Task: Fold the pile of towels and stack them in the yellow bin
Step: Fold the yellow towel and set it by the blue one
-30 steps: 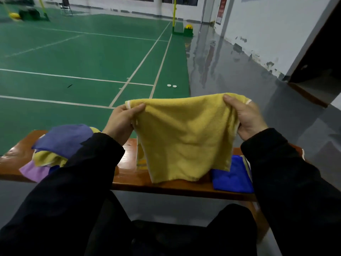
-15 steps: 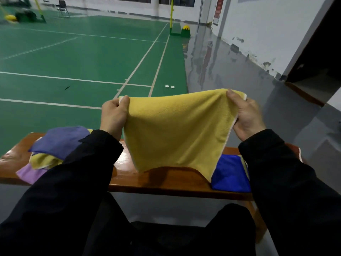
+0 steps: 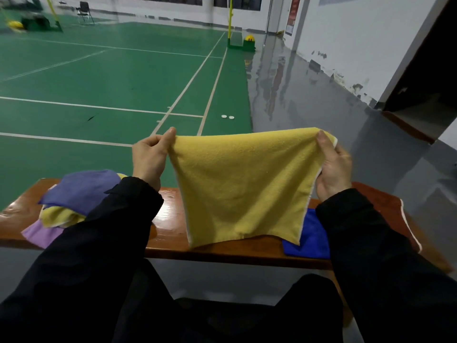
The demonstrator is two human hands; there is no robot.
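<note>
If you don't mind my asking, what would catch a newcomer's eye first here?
The yellow towel held spread in mid-air, pinched at its top corners by the left hand and right hand. Behind it lies a wooden bench with a towel pile at left.

Indoor sports hall. Green court floor (image 3: 99, 78) with white boundary lines; two small white discs (image 3: 227, 117) lie near its right edge. Right of the court, glossy grey floor (image 3: 296, 102) reflecting the wall. White wall (image 3: 358, 38) on the right, paint chipped and stained along its base; dark doorway (image 3: 430, 78) further right. Yellow net post (image 3: 230, 17) on a green base at the far sideline. Black chair (image 3: 85, 11) by the far wall. Glossy brown wooden table (image 3: 170, 219) in the foreground.
</note>
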